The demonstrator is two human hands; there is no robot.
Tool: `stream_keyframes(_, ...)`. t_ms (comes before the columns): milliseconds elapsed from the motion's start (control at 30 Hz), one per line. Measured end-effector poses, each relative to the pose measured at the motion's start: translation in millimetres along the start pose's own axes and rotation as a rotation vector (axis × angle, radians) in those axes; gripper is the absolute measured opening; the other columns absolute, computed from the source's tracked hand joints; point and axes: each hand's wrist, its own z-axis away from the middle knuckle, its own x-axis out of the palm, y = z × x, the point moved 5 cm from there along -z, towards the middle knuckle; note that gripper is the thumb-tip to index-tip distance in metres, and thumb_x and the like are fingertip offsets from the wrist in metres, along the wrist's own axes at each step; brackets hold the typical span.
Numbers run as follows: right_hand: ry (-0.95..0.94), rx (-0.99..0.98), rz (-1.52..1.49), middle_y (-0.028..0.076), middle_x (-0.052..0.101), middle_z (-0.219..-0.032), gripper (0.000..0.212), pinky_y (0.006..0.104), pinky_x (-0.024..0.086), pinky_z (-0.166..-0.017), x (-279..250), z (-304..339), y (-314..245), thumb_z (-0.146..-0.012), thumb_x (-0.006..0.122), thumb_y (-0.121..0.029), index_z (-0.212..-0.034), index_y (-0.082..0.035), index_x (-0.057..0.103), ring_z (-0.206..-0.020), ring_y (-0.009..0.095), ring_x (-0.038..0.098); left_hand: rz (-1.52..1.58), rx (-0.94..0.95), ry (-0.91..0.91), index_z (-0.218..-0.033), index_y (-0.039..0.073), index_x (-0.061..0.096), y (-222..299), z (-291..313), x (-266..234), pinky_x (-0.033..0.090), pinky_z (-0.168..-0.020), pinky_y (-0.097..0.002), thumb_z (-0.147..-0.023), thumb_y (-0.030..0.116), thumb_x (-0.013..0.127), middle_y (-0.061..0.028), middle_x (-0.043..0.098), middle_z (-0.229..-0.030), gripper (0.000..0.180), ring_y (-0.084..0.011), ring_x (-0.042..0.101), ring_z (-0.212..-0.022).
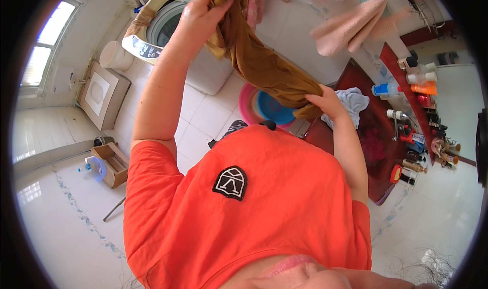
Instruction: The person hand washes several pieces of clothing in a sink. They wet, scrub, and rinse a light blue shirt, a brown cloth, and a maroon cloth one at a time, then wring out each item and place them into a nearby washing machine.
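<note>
A long mustard-brown piece of fabric [264, 65], perhaps a garment, is stretched between my two hands. My left hand [202, 17] is raised at the top and closed on its upper, bunched end. Lower down and to the right, my right hand [328, 103] grips the other end, its fingers wrapped over the cloth. The fabric slants across the view, above a blue basin [274, 108] and a pink basin [246, 103] on the floor. To the left of the cloth stands an open washing machine [206, 75], with another brown cloth [141, 21] over its edge.
At the right is a dark red counter [351, 75] with a pale blue cloth [354, 103] on it. Beside it a shelf holds several bottles [424, 78]. A pink towel [351, 27] hangs on the wall. To the left are a white bucket [116, 55] and a wooden box [113, 164].
</note>
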Motion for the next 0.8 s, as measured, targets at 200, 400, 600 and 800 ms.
stream_keyframes(200, 0.303, -0.368, 0.281, 0.021, 0.058, -0.124, 0.082, 0.0392, 0.048, -0.094, 38, -4, -62, -0.069, 0.085, -0.035, -0.133, 0.002, 0.051, -0.11, 0.03, 0.061, 0.795, -0.036, -0.135, -0.116, 0.003, 0.057, 36, -9, 50, 0.049, -0.078, -0.0289, -0.098, 0.008, 0.053, -0.0019, 0.06, -0.098, 0.019, -0.0125, 0.056, -0.088)
stream_keyframes(400, 0.331, -0.536, 0.121, 0.022, 0.056, -0.126, 0.089, 0.0417, 0.048, -0.095, 69, 1, -152, -0.066, 0.086, -0.037, -0.137, -0.001, 0.045, -0.111, 0.035, 0.06, 0.779, -0.086, -0.129, -0.116, 0.002, 0.054, 59, 9, 105, 0.05, -0.074, -0.0303, -0.094, 0.009, 0.055, -0.007, 0.06, -0.097, 0.022, -0.0156, 0.056, -0.087)
stream_keyframes(600, 0.562, -0.562, 0.328, 0.021, 0.063, -0.113, 0.051, 0.0429, 0.051, -0.088, 46, -35, -117, -0.076, 0.069, -0.014, -0.124, -0.007, 0.056, -0.102, 0.038, 0.062, 0.75, -0.031, -0.038, -0.108, 0.003, 0.057, 46, 1, 95, 0.049, -0.072, -0.0302, -0.092, 0.009, 0.055, -0.0062, 0.06, -0.094, 0.018, -0.0176, 0.058, -0.083)
stream_keyframes(800, 0.801, -0.503, 0.436, 0.02, 0.069, -0.094, 0.03, 0.0385, 0.054, -0.078, -19, -13, -106, -0.077, 0.059, -0.002, -0.106, -0.005, 0.065, -0.088, 0.035, 0.068, 0.705, 0.001, 0.169, -0.099, 0.005, 0.062, -2, -25, 37, 0.047, -0.069, -0.0304, -0.088, 0.009, 0.056, -0.0025, 0.06, -0.084, 0.013, -0.0149, 0.056, -0.077)
